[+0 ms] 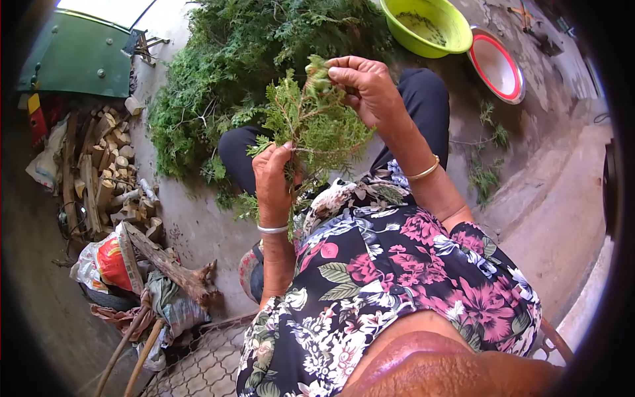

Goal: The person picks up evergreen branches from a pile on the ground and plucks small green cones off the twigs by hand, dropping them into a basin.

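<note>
A leafy green sprig [324, 135] is held up over my lap, between my two hands. My left hand [272, 175] is closed round its stem, low on the left side. At the sprig's top, my right hand [365, 86] pinches a small tuft of green leaves [318, 71] between thumb and fingers. Beyond my knees lies a large heap of green branches [218, 79] on the floor. At the upper right a yellow-green basin [430, 30] has small dark bits in its bottom.
A red-rimmed white basin [496, 66] stands at the right, near loose twigs [486, 172] on the floor. Chopped firewood [109, 169], a thick log [169, 264], bags [109, 261] and sticks [142, 357] lie at the left. A green metal panel [79, 56] is at the upper left.
</note>
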{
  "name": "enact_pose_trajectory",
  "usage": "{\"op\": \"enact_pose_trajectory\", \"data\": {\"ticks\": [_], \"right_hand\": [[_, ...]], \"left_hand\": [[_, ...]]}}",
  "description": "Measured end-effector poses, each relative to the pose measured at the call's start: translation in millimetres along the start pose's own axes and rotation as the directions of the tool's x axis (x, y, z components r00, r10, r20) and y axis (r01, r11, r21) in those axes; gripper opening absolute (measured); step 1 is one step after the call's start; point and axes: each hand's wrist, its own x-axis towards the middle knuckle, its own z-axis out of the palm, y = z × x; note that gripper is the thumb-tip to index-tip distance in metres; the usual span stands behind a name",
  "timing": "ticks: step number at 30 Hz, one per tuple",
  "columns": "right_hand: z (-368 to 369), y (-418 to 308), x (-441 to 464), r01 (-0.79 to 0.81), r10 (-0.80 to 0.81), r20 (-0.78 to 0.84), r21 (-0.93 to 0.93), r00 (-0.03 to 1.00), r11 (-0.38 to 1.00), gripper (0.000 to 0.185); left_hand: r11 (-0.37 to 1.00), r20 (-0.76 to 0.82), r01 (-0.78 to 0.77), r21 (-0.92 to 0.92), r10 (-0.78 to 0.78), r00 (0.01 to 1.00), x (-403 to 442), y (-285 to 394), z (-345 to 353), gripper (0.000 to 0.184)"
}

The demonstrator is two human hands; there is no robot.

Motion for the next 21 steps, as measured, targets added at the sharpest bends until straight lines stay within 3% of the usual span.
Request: {"op": "enact_pose_trajectory", "data": {"ticks": [2,6,8,11,14,19,21], "right_hand": [[2.2,-0.5,1.7,0.023,-0.021,0.034,-0.058,0.999,0.998,0.016],[1.1,5.2,6.4,-0.001,0.003,0.010,-0.155,1.000,0.988,0.013],[3.1,1.7,6.2,0.000,-0.001,-0.005,-0.134,1.000,0.991,0.014],[6.3,-0.8,5.7,0.029,-0.027,0.012,-0.253,1.000,0.967,0.019],[4.8,-0.1,9.1,0.027,-0.012,0.056,-0.266,0.998,0.964,0.023],[7.4,-1.8,10.3,0.030,-0.038,-0.081,-0.101,0.996,0.994,0.011],[3.4,-5.3,11.1,0.049,-0.060,-0.094,-0.116,0.994,0.992,0.012]], "left_hand": [[0.997,-0.009,-0.032,0.064,0.033,0.999,0.9,-1.0,0.0,0.030],[0.990,-0.049,0.103,-0.099,-0.108,0.993,2.2,0.8,3.1,0.027],[0.994,-0.062,0.079,-0.075,-0.083,0.995,1.6,4.7,6.0,0.025],[0.997,-0.092,0.070,-0.035,-0.073,0.993,-0.4,5.7,8.9,0.025],[0.992,-0.093,0.090,-0.085,-0.098,0.991,0.4,5.5,11.0,0.024],[0.993,-0.102,0.065,-0.101,-0.076,0.992,1.7,3.3,8.1,0.025],[0.993,-0.118,0.060,-0.106,-0.073,0.990,1.4,5.8,9.4,0.024]]}}
